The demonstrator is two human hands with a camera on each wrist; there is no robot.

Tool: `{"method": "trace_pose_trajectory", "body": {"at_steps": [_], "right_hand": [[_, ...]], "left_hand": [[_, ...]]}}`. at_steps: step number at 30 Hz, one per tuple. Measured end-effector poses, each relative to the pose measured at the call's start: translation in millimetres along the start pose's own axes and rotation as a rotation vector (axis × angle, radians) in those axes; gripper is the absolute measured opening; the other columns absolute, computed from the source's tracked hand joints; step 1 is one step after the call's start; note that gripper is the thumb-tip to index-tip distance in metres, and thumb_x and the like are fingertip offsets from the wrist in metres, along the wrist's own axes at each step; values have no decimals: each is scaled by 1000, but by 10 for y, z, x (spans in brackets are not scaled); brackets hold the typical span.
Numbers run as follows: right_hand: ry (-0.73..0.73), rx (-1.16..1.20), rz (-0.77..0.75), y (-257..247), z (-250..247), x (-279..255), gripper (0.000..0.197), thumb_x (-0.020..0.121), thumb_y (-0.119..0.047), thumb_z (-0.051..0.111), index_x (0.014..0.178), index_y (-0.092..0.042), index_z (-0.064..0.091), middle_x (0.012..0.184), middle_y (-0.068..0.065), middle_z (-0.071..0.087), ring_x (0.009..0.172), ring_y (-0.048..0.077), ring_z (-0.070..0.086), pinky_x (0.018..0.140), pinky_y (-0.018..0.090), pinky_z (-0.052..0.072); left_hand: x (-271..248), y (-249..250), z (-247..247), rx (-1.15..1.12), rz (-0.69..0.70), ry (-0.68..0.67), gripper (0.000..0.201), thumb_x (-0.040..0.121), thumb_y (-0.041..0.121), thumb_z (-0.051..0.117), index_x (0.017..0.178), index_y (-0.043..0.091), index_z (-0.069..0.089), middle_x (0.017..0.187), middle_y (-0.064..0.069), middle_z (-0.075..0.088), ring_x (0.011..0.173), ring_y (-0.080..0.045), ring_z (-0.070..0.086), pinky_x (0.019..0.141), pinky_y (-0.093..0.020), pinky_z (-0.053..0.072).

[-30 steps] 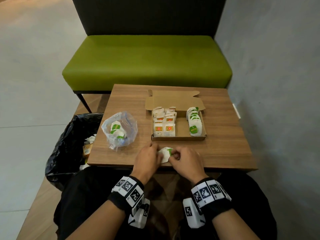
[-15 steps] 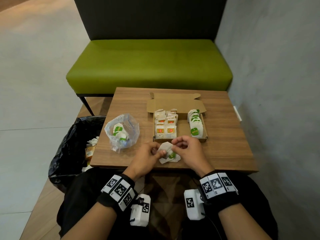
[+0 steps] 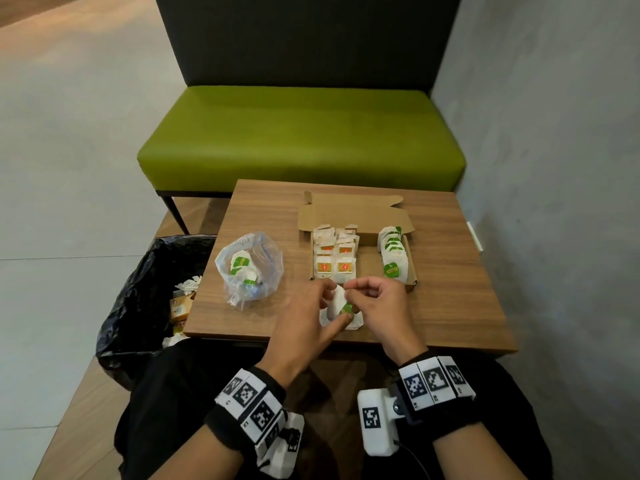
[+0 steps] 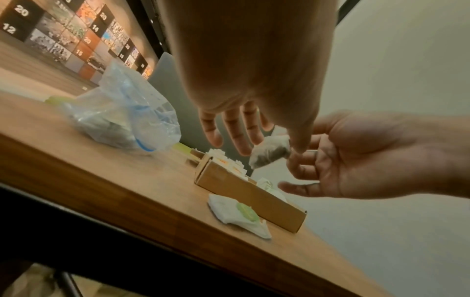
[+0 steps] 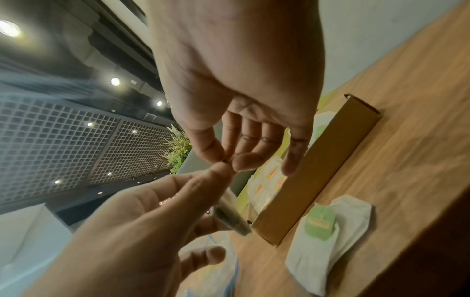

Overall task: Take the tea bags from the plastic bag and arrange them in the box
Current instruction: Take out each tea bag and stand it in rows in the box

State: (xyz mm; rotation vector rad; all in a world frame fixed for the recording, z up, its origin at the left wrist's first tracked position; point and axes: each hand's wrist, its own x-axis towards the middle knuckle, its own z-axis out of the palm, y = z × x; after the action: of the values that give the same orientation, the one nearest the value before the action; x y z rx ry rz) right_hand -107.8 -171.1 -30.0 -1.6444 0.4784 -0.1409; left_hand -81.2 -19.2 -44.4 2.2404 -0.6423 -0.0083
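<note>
Green bench [image 3: 301,133] behind, wood table [image 3: 450,271] in front, black bin bag [image 3: 138,299] at its left. Open cardboard box [image 3: 412,288] holds two rows of orange-print sachets on its left and one green-tag row on its right, w/ a free lane between. Plastic bag [image 3: 249,268], left of the box, isn't empty yet. Since a sec ago both hands have lifted from the table's near edge toward the box's near wall. Left hand [image 3: 304,320] pinches one tea bag [image 4: 271,153] btwn thumb and forefinger, other fingers spread straight. Right hand [image 3: 381,303] nips its top edge w/ thumb and forefinger, the rest loosely curled. Spare tea bags [image 4: 236,213] are left flat on the table, just in front of the box. Likely meaning: one bag singled out and about ready for boxing. Tag and sachet lettering too blurred to read; wall panels in left wrist view show 20, 12, 14, 15
</note>
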Motion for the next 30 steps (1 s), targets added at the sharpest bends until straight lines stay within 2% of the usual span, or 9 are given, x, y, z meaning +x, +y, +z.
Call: {"method": "trace_pose_trajectory", "body": {"at_steps": [4, 8, 10, 13, 16, 22, 25, 27, 30], "right_hand": [[-45, 42, 23, -8, 3, -10, 6, 88, -14, 72, 87, -17, 77, 79, -2, 76, 72, 3, 69, 66, 19, 54], [-137, -33, -18, 4, -75, 31, 12, 84, -13, 76, 91, -23, 77, 89, -4, 76, 87, 5, 71, 73, 20, 56], [-130, -98, -61, 12, -101, 60, 12, 82, -12, 78, 88, -23, 76, 87, -4, 76, 85, 7, 71, 71, 18, 56], [-142, -139, -76, 18, -119, 108, 12, 80, -10, 80, 84, -21, 75, 84, -2, 76, 83, 9, 71, 73, 21, 58], [-194, -139, -74, -11, -141, 152, 17, 79, -4, 79, 85, -18, 73, 84, 0, 74, 80, 8, 71, 73, 22, 58], [-249, -258, -90, -60, -201, 210, 21, 81, -3, 77, 93, -19, 73, 86, 2, 71, 74, 3, 64, 68, 18, 54], [-244, -473, -133, -106, -253, 231, 15, 83, -11, 77, 95, -19, 74, 80, -8, 68, 69, -1, 60, 63, 15, 47], [-265, -550, -151, -156, -312, 257, 10, 85, -16, 76, 91, -23, 74, 79, -10, 68, 71, 2, 61, 65, 19, 49], [-220, -665, -164, -251, -440, 348, 8, 88, -19, 73, 92, -26, 73, 84, -12, 68, 77, 3, 61, 67, 22, 49]], "left_hand": [[17, 12, 15, -144, -61, 50, 16, 91, 22, 65, 107, 22, 67, 94, 15, 68, 84, 1, 62, 75, -20, 52], [28, 0, -5, -409, -216, 7, 16, 93, 12, 63, 104, 20, 72, 89, 7, 74, 83, -3, 68, 76, -24, 56], [35, 3, -1, -525, -249, -10, 18, 93, 7, 62, 102, 18, 73, 92, 3, 76, 88, -9, 71, 79, -27, 57], [49, 11, 24, -656, -307, -4, 18, 92, 0, 62, 101, 12, 72, 90, -3, 76, 86, -17, 72, 76, -28, 58], [59, 37, 50, -750, -360, -9, 18, 90, -3, 63, 102, 7, 71, 89, -9, 76, 78, -15, 71, 69, -23, 56], [124, 18, 146, -672, -345, 5, 9, 90, 12, 69, 97, 8, 73, 86, -5, 77, 79, -18, 73, 71, -29, 59], [171, 6, 175, -665, -345, 11, 10, 89, 9, 69, 98, 9, 74, 89, -4, 77, 84, -19, 73, 76, -30, 60], [206, 3, 208, -653, -345, -26, 15, 89, 9, 69, 103, 13, 73, 95, -2, 76, 91, -15, 72, 81, -30, 59], [243, -5, 258, -543, -328, -75, 29, 88, 14, 71, 116, 22, 67, 108, 9, 71, 103, -2, 65, 85, -18, 54]]}}
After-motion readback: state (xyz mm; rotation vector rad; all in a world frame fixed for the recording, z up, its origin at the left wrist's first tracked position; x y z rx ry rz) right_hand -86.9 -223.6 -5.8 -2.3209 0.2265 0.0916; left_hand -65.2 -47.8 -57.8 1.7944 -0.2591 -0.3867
